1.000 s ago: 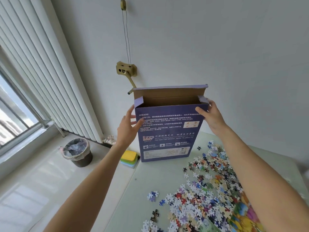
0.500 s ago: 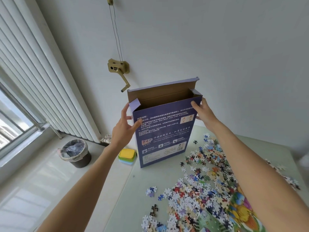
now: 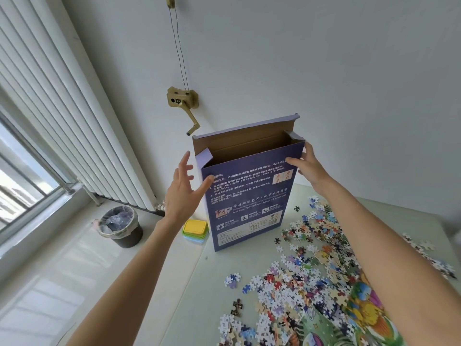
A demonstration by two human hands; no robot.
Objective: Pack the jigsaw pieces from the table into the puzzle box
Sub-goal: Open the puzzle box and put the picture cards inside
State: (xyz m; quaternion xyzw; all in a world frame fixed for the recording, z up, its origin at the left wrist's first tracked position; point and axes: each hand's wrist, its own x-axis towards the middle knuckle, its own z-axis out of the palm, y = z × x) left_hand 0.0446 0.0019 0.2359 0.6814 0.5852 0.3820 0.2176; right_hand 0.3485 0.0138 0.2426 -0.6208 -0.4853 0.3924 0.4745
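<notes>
Left hand [image 3: 183,189] spread wide, fingers straight and apart, thumb tip touching the near face of the puzzle box [image 3: 249,196] by its upper left corner, the fingers just beside the left wall. Right hand [image 3: 308,166] clasped on the upper right corner of the same box, thumb across the near face, fingers wrapped behind the right edge. Box upright on the table [image 3: 212,290] near its far left corner, slightly tilted, top open with the long flap raised at the back and two small side flaps turned out, brown cardboard showing inside. Jigsaw pieces [image 3: 306,278] scattered loose over the table to the right of and nearer than the box, thicker toward the near right edge, where a joined colourful section [image 3: 366,305] lies partly under the right forearm. One dark piece [image 3: 236,307] apart near the left edge. Stacked coloured tubs [image 3: 195,229] just beyond the table's left edge, beside the box's foot. Lined bin [image 3: 121,227] on the floor, well off to the left below the radiator [image 3: 82,136].
</notes>
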